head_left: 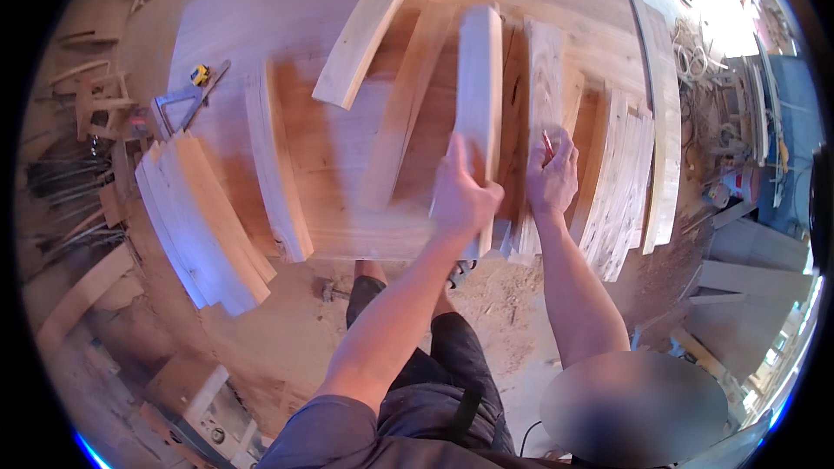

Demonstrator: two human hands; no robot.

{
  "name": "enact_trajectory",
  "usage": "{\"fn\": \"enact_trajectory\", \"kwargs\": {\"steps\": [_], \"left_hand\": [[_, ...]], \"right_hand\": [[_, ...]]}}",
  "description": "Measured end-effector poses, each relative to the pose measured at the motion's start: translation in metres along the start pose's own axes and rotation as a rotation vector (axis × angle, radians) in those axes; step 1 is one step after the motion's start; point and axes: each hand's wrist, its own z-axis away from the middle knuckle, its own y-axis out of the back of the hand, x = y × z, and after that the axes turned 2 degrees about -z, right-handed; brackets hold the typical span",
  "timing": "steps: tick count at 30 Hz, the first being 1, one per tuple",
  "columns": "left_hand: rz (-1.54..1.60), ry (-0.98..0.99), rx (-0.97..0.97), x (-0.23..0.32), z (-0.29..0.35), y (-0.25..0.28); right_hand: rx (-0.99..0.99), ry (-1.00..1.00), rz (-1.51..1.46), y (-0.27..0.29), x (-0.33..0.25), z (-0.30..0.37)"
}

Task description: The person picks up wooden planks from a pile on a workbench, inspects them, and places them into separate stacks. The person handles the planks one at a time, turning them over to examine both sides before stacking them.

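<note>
My left hand [466, 194] is closed around the near part of a pale wooden board [479, 69], which stands on its narrow edge, slightly blurred. My right hand [553, 175] pinches a thin red pencil-like stick [547, 144] and rests against another grained board [545, 61] just to the right. Between the two boards lies a darker reddish strip of wood [514, 113]. Left of my left hand a flat board [408, 108] lies on the wide wooden tabletop [321, 182].
A long plank [369, 30] slants across the table's far side. Board stacks [200, 217] stand at the left edge and more boards [612, 182] at the right. A yellow tape measure [200, 75] and a metal square [174, 108] lie far left. Sawdust covers the floor [504, 313].
</note>
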Motion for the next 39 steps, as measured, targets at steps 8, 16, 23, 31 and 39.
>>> {"fn": "enact_trajectory", "kwargs": {"steps": [8,16,23,31,39], "left_hand": [[-0.034,-0.214,0.243,-0.017,-0.036,0.079],[-0.703,-0.235,0.259,-0.038,-0.066,0.094],[-0.684,-0.178,0.279,-0.028,-0.067,0.083],[-0.788,-0.114,0.246,-0.027,-0.072,0.078],[-0.823,-0.074,0.226,-0.022,-0.07,0.078]], "right_hand": [[-0.03,-0.017,-0.04,0.006,-0.009,0.0],[-0.038,-0.017,-0.07,0.007,-0.008,0.001],[-0.05,0.045,-0.029,0.008,-0.005,-0.001],[-0.191,-0.045,-0.028,0.02,-0.011,-0.008],[-0.092,-0.181,-0.146,0.049,0.034,0.019]]}}
